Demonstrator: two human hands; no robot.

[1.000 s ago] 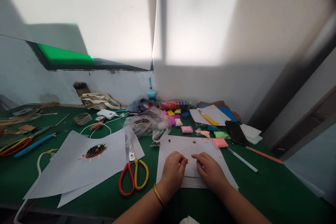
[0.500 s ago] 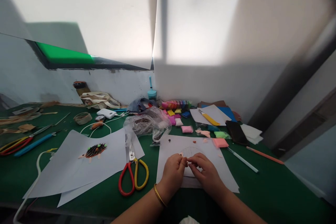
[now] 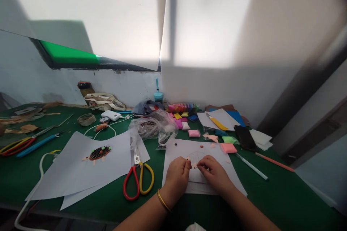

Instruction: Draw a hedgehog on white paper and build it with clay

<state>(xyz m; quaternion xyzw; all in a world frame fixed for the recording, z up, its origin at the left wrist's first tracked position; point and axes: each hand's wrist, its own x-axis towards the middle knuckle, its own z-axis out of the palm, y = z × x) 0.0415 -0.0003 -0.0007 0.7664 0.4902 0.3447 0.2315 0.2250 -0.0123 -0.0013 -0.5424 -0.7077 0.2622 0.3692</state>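
Both hands work over a sheet of white paper that bears a faint pencil outline. My left hand, with a gold bangle at the wrist, is closed with thumb and forefinger together; whatever it holds is hidden. Facing it, my right hand is pinched at the fingertips, and anything between them is too small to name. In the gap between the hands shows a small pale peach piece with dark specks. Toward the paper's far edge lie a dark bit and a brown bit.
Red-and-yellow-handled scissors lie left of the paper. Farther left, another sheet carries a hedgehog figure. Clay packets, a crumpled plastic bag and a yellow cutter lie behind. A white pen lies to the right.
My hands have drawn slightly apart, the right one moving a little to the right. The pale peach piece between them shows more clearly. The whole view has shifted slightly.
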